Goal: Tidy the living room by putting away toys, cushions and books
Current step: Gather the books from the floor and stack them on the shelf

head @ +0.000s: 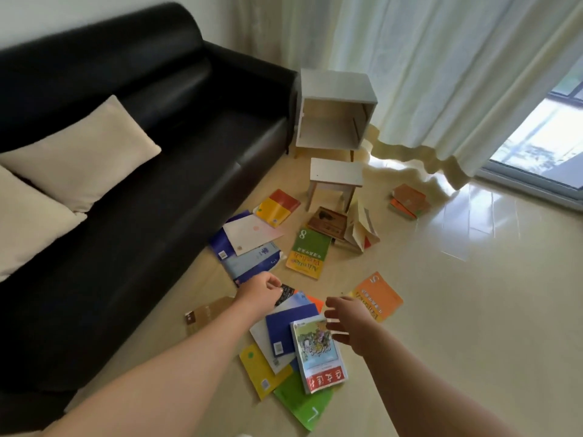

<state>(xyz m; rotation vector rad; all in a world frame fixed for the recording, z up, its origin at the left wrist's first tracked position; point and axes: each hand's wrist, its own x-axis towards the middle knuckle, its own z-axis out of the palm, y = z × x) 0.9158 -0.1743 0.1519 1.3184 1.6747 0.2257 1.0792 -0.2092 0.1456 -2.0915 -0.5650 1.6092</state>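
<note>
Several books lie scattered on the tiled floor beside a black sofa (pixel 142 190). Nearest me is a pile topped by an illustrated book (pixel 318 351) and a dark blue book (pixel 285 329), with yellow (pixel 260 372) and green (pixel 303 402) books underneath. My left hand (pixel 262 291) hovers over the far side of this pile, fingers loosely curled, holding nothing. My right hand (pixel 347 320) reaches in with fingers spread just above the illustrated book. An orange book (pixel 377 296) lies to the right, a green book marked 8 (pixel 309 253) farther off. Two beige cushions (pixel 82 152) sit on the sofa.
A white open cabinet (pixel 334 111) stands by the sofa's end, with a small white stool (pixel 336 178) in front of it. More books lie around the stool and near the curtain (pixel 441 89). A glass door (pixel 542 137) is at the right.
</note>
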